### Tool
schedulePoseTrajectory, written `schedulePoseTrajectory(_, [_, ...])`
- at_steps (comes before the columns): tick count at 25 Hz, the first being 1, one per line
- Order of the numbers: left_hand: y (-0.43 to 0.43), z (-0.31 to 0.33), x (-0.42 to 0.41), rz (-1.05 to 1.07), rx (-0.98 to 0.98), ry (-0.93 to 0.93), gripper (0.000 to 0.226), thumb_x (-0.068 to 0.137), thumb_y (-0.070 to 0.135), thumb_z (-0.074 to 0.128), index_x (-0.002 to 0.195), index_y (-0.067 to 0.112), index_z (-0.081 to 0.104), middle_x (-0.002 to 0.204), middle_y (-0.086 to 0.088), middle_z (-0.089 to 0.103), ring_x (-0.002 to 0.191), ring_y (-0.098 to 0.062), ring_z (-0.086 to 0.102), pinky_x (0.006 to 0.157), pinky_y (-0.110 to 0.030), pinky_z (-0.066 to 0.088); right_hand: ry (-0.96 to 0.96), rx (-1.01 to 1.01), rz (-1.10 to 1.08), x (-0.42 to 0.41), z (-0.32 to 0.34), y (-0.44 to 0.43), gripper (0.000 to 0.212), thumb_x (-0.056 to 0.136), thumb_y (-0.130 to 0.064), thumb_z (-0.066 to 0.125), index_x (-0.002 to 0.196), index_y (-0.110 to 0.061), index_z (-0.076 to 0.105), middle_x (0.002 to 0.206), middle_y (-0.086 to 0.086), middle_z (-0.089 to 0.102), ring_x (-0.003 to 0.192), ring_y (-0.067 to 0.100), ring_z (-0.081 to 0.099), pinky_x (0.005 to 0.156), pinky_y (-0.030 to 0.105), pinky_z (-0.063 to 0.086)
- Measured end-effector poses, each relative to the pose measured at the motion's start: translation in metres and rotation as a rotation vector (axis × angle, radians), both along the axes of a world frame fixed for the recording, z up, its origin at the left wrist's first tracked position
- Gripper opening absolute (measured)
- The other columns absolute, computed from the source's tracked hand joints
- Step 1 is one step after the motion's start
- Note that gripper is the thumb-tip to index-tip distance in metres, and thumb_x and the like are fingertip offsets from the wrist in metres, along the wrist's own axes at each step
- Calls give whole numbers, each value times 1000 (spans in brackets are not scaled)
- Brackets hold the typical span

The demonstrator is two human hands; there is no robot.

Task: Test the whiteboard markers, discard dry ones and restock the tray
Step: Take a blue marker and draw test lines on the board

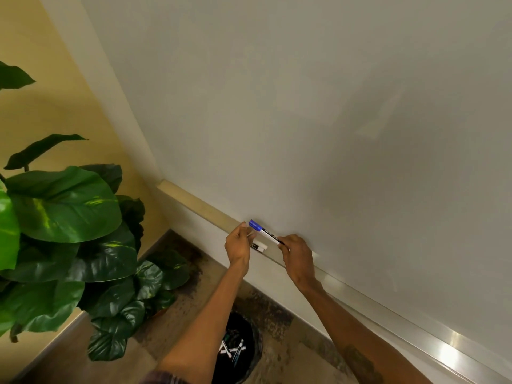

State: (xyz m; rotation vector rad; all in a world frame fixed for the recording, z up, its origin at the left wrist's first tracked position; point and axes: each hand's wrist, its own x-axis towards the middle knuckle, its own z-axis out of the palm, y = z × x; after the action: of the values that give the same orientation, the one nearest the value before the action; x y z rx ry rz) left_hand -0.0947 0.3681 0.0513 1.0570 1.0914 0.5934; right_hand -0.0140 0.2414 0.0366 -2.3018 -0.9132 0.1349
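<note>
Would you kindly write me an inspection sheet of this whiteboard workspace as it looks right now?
Surface: whiteboard blank, no marks seen; metal tray runs along its lower edge.
Job's things: blue-capped marker held just above the tray; second marker lies on the tray; black bin on the floor below holds several markers.
Clutter: nothing seen.
Hands: left hand pinches the marker near its blue cap; right hand grips its other end.
Cables: nothing seen.
Surroundings: large-leaved plant to the left; yellow wall behind it; stained floor under the board.
</note>
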Motion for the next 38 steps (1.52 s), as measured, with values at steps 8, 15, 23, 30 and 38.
schedulePoseTrajectory(8, [14, -51, -5, -454, 327, 483, 41, 102, 21, 53, 143, 18, 51, 147, -9, 51, 135, -31, 48, 114, -44, 38, -96, -229, -33, 5, -37, 38, 23, 92, -16, 66, 114, -13, 72, 103, 7, 71, 94, 22, 64, 79, 31, 54])
schedulePoseTrajectory(15, [17, -81, -6, -856, 531, 671, 62, 106, 30, 41, 158, 15, 11, 165, -3, 4, 153, -24, 2, 123, -41, 2, -99, -329, 12, 13, -73, 73, 23, 88, -16, 70, 110, -13, 70, 103, 6, 70, 96, 21, 64, 79, 31, 56])
schedulePoseTrajectory(23, [15, -94, -13, -935, 527, 676, 66, 105, 31, 42, 158, 14, 5, 165, -4, -5, 153, -23, -2, 124, -41, 6, -35, -319, 26, 11, -99, 91, 35, 88, -23, 71, 121, -12, 64, 114, 9, 66, 107, 22, 61, 85, 31, 55])
schedulePoseTrajectory(30, [11, -92, -16, -905, 492, 651, 66, 104, 31, 44, 157, 14, 9, 165, -4, -2, 153, -22, -1, 122, -39, 7, 34, -227, -17, 3, -98, 71, 41, 84, -7, 74, 124, -9, 62, 120, 11, 66, 114, 26, 61, 94, 35, 54])
schedulePoseTrajectory(38, [-18, -70, -2, -927, 629, 647, 57, 105, 28, 44, 156, 18, 22, 166, -3, 8, 153, -25, 3, 122, -46, 0, -86, -252, -54, -5, -75, 11, 39, 77, -2, 78, 115, -6, 70, 116, 13, 70, 108, 31, 67, 91, 42, 54])
